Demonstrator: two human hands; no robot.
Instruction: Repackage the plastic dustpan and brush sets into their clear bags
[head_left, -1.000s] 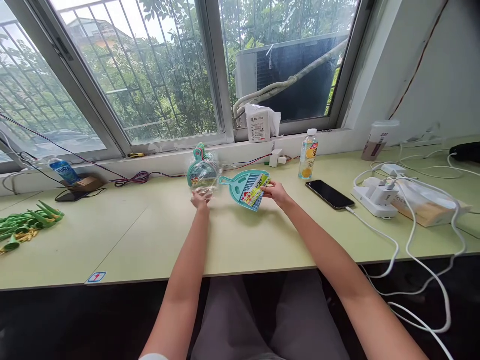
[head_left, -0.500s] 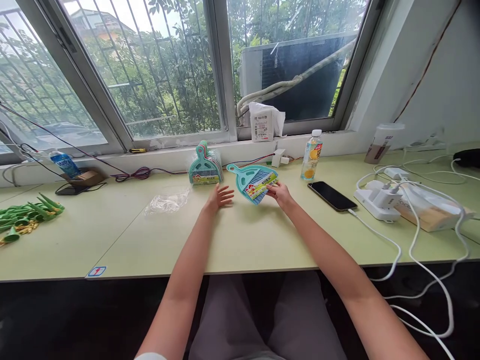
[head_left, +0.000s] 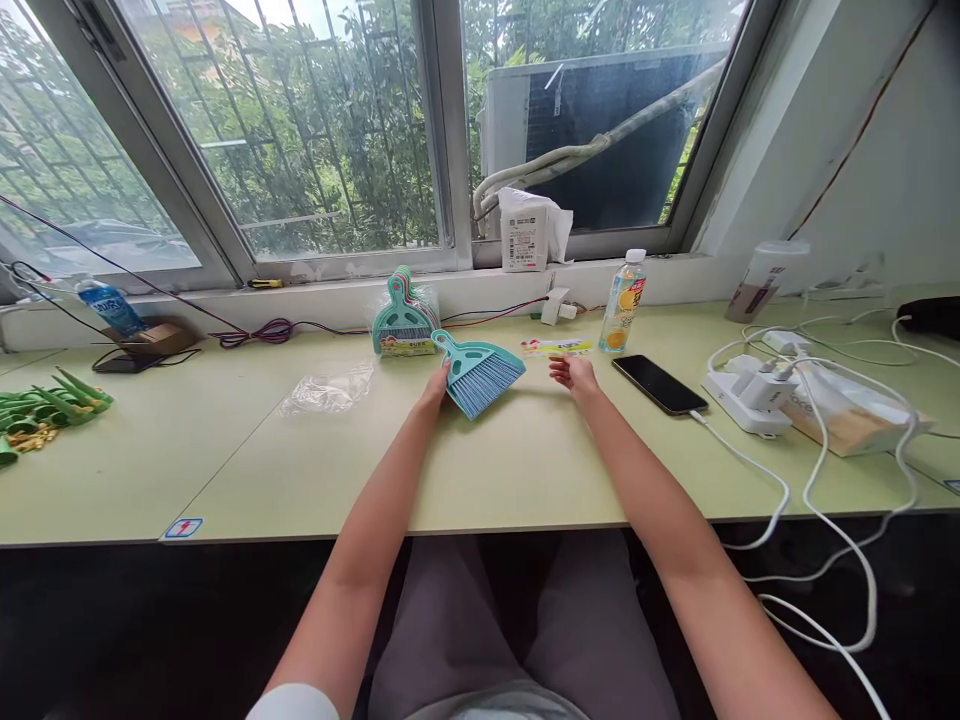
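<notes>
My left hand (head_left: 437, 388) is closed around the handle side of a small teal dustpan (head_left: 463, 350) with a blue-bristled brush (head_left: 487, 378) nested in it. The set is tilted above the table, bristles toward the right. My right hand (head_left: 576, 376) is to the right of it, fingers loosely curled and slightly apart. Just beyond those fingers lies a yellow-and-pink printed label strip (head_left: 556, 347); contact with the fingertips is hard to make out. Behind my left hand stands a stack of similar dustpan sets (head_left: 405, 318) in clear plastic, labels on.
Crumpled clear plastic (head_left: 328, 388) lies to the left. On the right are a juice bottle (head_left: 622, 302), a phone (head_left: 660, 385), a power strip (head_left: 748, 400) with white cables and a tissue pack (head_left: 847, 420). Green artificial plant pieces (head_left: 52, 410) lie far left.
The printed label has come off the dustpan and brush and is now behind my right hand. My left hand has taken hold of the set; my right hand has let go of it.
</notes>
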